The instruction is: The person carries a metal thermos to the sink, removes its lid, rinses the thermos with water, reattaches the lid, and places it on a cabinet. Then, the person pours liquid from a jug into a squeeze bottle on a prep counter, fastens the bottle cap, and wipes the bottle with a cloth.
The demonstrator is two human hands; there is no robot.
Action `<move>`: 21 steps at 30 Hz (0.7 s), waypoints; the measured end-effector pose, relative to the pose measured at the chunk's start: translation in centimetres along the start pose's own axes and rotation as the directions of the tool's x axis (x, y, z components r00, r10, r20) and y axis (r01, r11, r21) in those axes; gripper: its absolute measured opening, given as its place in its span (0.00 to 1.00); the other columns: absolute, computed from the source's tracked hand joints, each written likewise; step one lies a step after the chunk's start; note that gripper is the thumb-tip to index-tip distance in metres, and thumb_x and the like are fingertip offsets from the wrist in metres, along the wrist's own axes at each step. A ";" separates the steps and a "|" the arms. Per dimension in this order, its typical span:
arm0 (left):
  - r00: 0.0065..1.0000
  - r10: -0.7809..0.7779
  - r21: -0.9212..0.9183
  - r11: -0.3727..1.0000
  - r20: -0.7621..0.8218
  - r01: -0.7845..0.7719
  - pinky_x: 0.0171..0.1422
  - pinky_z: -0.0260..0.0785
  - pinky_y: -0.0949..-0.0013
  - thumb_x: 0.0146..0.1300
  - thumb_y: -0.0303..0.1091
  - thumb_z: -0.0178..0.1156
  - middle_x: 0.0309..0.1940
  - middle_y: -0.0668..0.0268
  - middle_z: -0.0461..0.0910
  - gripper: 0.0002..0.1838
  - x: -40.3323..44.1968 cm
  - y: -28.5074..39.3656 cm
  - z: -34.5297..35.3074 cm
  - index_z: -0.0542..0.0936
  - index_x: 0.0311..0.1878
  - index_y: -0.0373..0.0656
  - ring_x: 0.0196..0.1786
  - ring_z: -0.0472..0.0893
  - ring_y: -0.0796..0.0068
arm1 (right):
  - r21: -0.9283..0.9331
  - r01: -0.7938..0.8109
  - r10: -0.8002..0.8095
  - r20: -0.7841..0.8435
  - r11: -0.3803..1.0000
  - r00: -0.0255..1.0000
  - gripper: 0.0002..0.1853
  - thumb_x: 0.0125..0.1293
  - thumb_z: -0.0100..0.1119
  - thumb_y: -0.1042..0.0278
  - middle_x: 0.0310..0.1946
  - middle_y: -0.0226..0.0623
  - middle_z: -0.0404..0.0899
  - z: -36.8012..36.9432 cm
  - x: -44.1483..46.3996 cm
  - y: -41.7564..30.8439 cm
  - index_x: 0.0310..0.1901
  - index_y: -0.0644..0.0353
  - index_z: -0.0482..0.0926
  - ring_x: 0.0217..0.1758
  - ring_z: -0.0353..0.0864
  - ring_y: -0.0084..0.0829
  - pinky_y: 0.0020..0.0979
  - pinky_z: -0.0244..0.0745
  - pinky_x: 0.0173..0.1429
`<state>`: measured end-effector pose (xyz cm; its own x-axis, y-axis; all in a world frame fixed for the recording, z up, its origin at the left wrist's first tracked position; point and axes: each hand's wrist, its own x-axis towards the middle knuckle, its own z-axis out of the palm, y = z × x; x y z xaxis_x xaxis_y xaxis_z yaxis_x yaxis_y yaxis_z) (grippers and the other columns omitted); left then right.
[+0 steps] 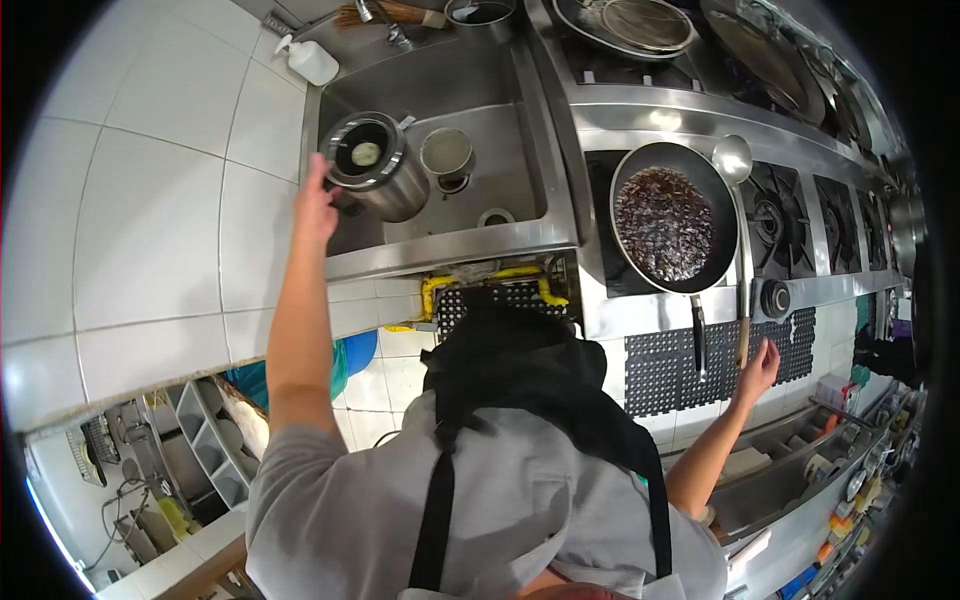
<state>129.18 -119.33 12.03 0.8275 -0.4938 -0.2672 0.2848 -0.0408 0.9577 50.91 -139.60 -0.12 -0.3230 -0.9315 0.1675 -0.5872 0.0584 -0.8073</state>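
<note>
My left hand (316, 208) is at the left side of a steel jug (395, 190), its fingers at the dark handle and its thumb pointing up beside the rim. The jug has a dark inside with something pale in it and is over the sink (500, 90). Close by in the sink is a small round pot (447, 153). Loosely bent and empty, my right hand (762, 372) is just right of the lower end of a long ladle (733, 160). The ladle lies beside a frying pan (665, 222) filled with dark reddish pieces, on the stove.
A white pump bottle (312, 62) stands at the sink's back left corner, near the tap (397, 36). More burners (780, 220) extend to the right. Large pans (640, 25) are at the back. A black perforated mat (655, 375) lies on the floor.
</note>
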 end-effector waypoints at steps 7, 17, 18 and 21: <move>0.958 -0.201 0.237 0.960 0.205 0.151 0.33 0.59 0.72 0.55 0.57 0.72 0.22 0.74 0.70 0.25 13.1 -17.0 0.3 0.81 0.30 0.40 0.24 0.64 0.81 | 0.004 -0.211 0.209 -0.146 0.978 0.967 0.19 0.69 0.62 0.59 0.38 0.29 0.80 -5.9 -10.8 -0.1 0.51 0.67 0.78 0.39 0.75 0.19 0.23 0.71 0.42; 0.787 -0.470 0.337 0.874 0.400 0.351 0.30 0.55 0.76 0.50 0.53 0.76 0.25 0.75 0.73 0.23 17.9 -26.5 2.5 0.81 0.32 0.41 0.26 0.64 0.85 | -0.340 -0.226 0.171 -0.185 0.913 0.968 0.15 0.70 0.61 0.61 0.39 0.31 0.82 -7.0 -22.1 -11.2 0.48 0.65 0.81 0.42 0.77 0.20 0.23 0.72 0.47; 0.765 -0.479 0.312 0.874 0.429 0.372 0.32 0.57 0.75 0.50 0.53 0.76 0.28 0.74 0.76 0.24 17.9 -26.3 2.4 0.82 0.34 0.41 0.29 0.67 0.84 | -0.267 -0.287 0.245 -0.178 0.920 0.953 0.15 0.70 0.61 0.61 0.39 0.31 0.82 -6.8 -22.6 -11.3 0.47 0.65 0.81 0.42 0.77 0.20 0.24 0.72 0.47; 0.743 -0.498 0.409 0.853 0.447 0.325 0.39 0.63 0.73 0.51 0.53 0.75 0.35 0.71 0.81 0.25 17.6 -24.7 1.7 0.83 0.38 0.40 0.36 0.73 0.81 | -0.213 -0.279 0.248 -0.161 0.936 0.955 0.15 0.69 0.61 0.60 0.36 0.32 0.83 -4.9 -23.3 -11.2 0.45 0.67 0.82 0.40 0.78 0.21 0.25 0.73 0.47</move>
<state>135.87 -128.48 -16.17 0.2568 -0.7353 -0.6272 0.3137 -0.5504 0.7737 61.40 -116.81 7.78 -0.5737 -0.8175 0.0506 -0.6179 0.3914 -0.6819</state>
